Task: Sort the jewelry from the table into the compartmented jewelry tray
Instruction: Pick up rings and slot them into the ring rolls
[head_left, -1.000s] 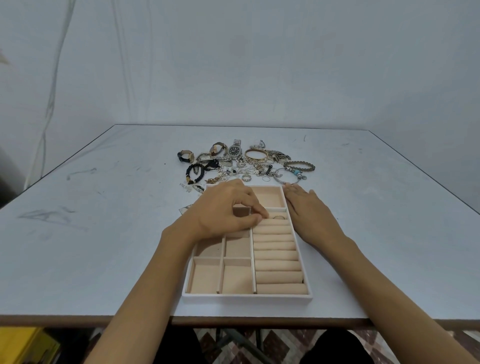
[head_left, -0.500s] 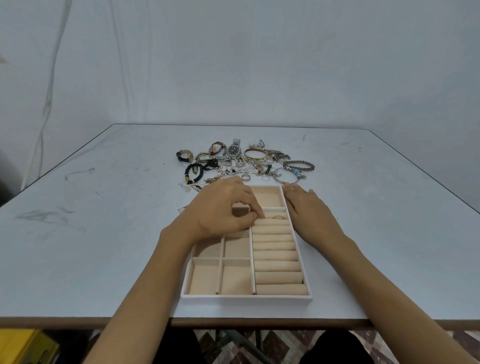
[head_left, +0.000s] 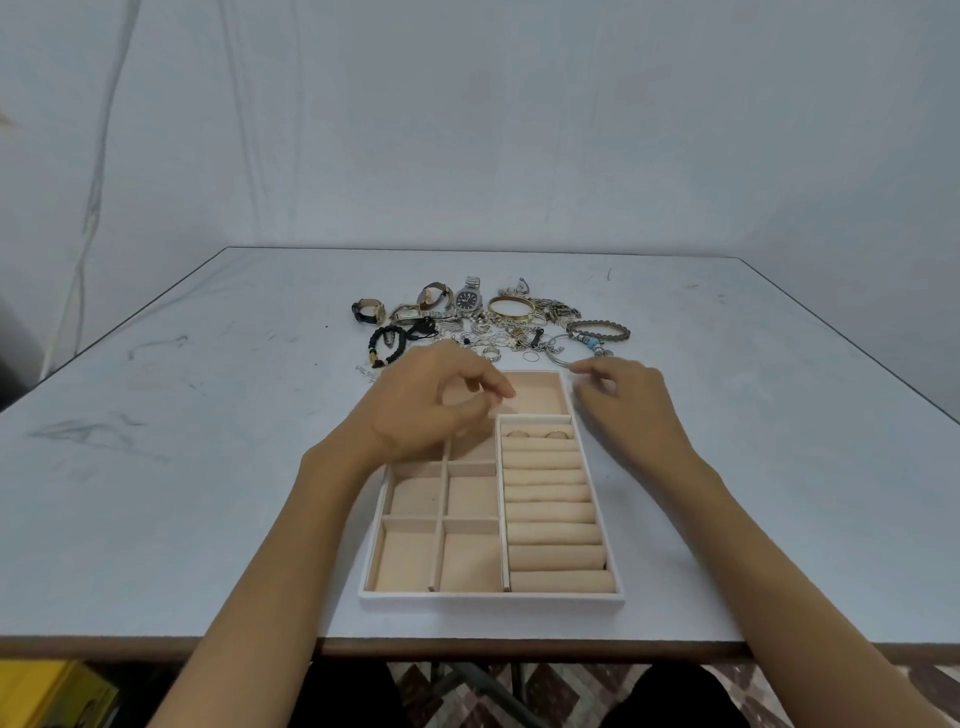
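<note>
A beige compartmented jewelry tray lies on the white table near its front edge. Two rings stand in the farthest slot of its roll section on the right. Behind the tray lies a heap of jewelry: watches, bangles, bead bracelets, chains and rings. My left hand hovers over the tray's far left part with fingers loosely curled and nothing in them. My right hand hangs above the tray's far right corner, fingers relaxed and empty, tips near a silver bangle.
The table has scuffed white surface on both sides of the tray. A grey wall stands behind it. A yellow object shows under the front left edge, and patterned floor below.
My left hand has lifted off the ring rolls and drawn back left, uncovering two rings in the far slot. My right hand has risen from beside the tray and moved toward the heap.
</note>
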